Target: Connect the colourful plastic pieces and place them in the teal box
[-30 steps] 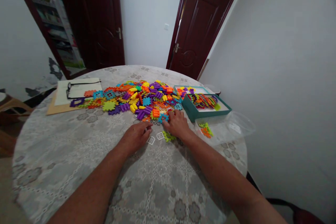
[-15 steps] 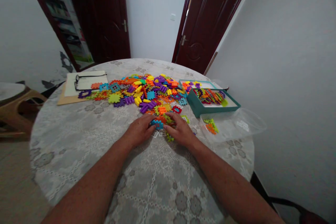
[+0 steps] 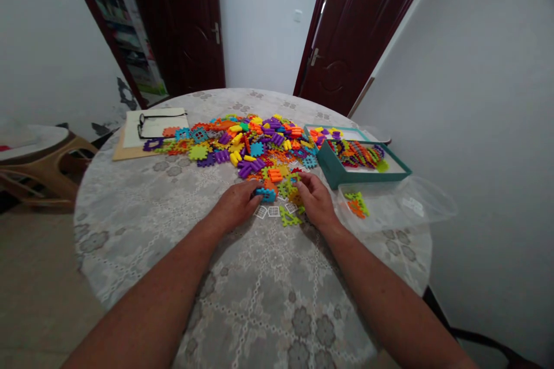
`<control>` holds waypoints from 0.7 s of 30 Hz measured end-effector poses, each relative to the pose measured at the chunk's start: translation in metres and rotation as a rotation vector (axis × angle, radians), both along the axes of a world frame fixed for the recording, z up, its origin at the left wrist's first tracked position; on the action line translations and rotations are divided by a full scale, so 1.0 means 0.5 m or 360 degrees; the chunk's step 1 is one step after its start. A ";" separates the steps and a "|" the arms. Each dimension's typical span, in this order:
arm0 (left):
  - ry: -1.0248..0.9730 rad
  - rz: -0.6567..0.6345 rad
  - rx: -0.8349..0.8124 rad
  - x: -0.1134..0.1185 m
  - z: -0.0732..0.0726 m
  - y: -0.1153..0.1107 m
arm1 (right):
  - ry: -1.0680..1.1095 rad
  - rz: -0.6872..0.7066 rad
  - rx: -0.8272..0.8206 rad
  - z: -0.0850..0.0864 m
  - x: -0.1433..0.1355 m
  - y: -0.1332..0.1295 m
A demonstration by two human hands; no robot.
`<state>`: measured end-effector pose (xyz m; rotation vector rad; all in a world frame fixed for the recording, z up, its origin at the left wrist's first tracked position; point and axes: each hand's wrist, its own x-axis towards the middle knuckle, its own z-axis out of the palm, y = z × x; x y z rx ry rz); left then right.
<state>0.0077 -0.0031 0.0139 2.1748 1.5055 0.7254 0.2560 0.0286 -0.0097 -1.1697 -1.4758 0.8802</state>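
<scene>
My left hand (image 3: 239, 205) is closed on a blue toothed building block (image 3: 265, 194), thumb nearest me and fingers behind. My right hand (image 3: 315, 199) pinches the edge of a green toothed building block (image 3: 285, 187), its fingertips partly hidden. Orange shows between these two blocks; whether they are joined I cannot tell. On the cloth just below my hands lie small white grid pieces (image 3: 273, 211) and a green triangular piece (image 3: 289, 217). A yellow piece (image 3: 295, 196) is beside my right thumb.
A heap of colourful plastic blocks (image 3: 257, 150) spreads behind my hands. At right stand a green box (image 3: 331, 170) of blocks and a clear plastic lid (image 3: 381, 213) with green and orange pieces. Glasses (image 3: 141, 125) rest on paper at the left of the round table (image 3: 147, 225).
My right hand has moved away from the left, to the right, uncovering the green triangular piece and white grid pieces. The left keeps its hold on the blue block. The view has shifted slightly.
</scene>
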 end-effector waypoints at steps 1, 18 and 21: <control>-0.0030 0.0001 -0.0009 -0.002 -0.002 0.001 | -0.0004 -0.0038 0.0045 0.000 0.003 0.003; -0.0440 -0.0212 -0.0331 -0.002 0.030 -0.003 | -0.0515 0.0304 0.0363 0.041 -0.031 -0.072; -0.0443 -0.0288 -0.0379 -0.005 0.028 -0.004 | -0.0653 0.0351 0.0477 0.042 -0.032 -0.072</control>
